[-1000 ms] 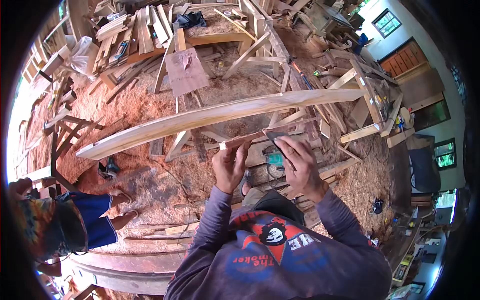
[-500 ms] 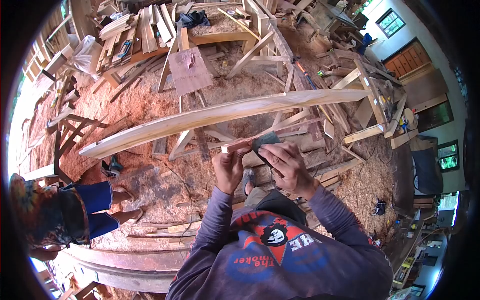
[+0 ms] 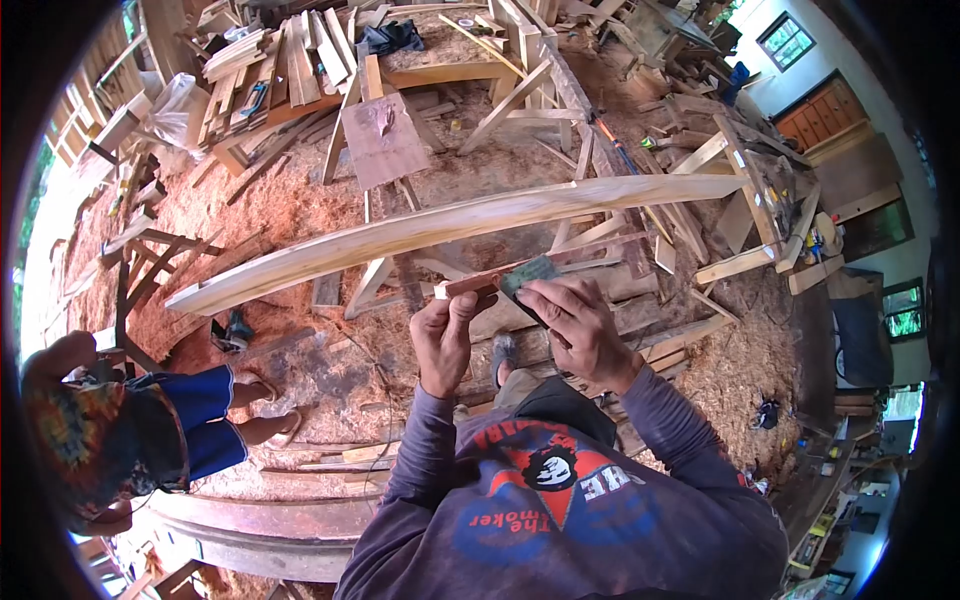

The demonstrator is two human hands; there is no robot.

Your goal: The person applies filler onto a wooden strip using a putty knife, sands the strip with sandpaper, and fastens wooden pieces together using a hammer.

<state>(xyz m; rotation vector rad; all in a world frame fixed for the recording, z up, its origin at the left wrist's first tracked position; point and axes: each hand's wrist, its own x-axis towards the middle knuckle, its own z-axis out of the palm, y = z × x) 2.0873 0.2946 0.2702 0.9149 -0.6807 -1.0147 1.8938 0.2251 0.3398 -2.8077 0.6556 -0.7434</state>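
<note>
My left hand (image 3: 443, 338) is closed around a reddish-brown strip of wood (image 3: 468, 284), near its pale cut end. A dark green sheet that looks like sandpaper (image 3: 530, 275) is pinched in my right hand (image 3: 578, 325), folded over or pressed against the same strip just right of my left fingers. Beyond the sheet a thin reddish length runs off to the right; whether it belongs to the same strip I cannot tell. Past both hands, a long, slightly curved pale plank (image 3: 440, 230) lies across wooden supports.
At the left stands another person in blue shorts (image 3: 205, 420). A square board (image 3: 385, 150) rests on a stand ahead. Stacked offcuts (image 3: 285, 75) sit at the back left, and a power tool (image 3: 232, 332) lies among shavings. Loose boards (image 3: 670, 340) cover the floor at right.
My left hand has shifted a little left with the wood strip, and the sheet's angle over it has changed slightly. The other person's arm has come up into view.
</note>
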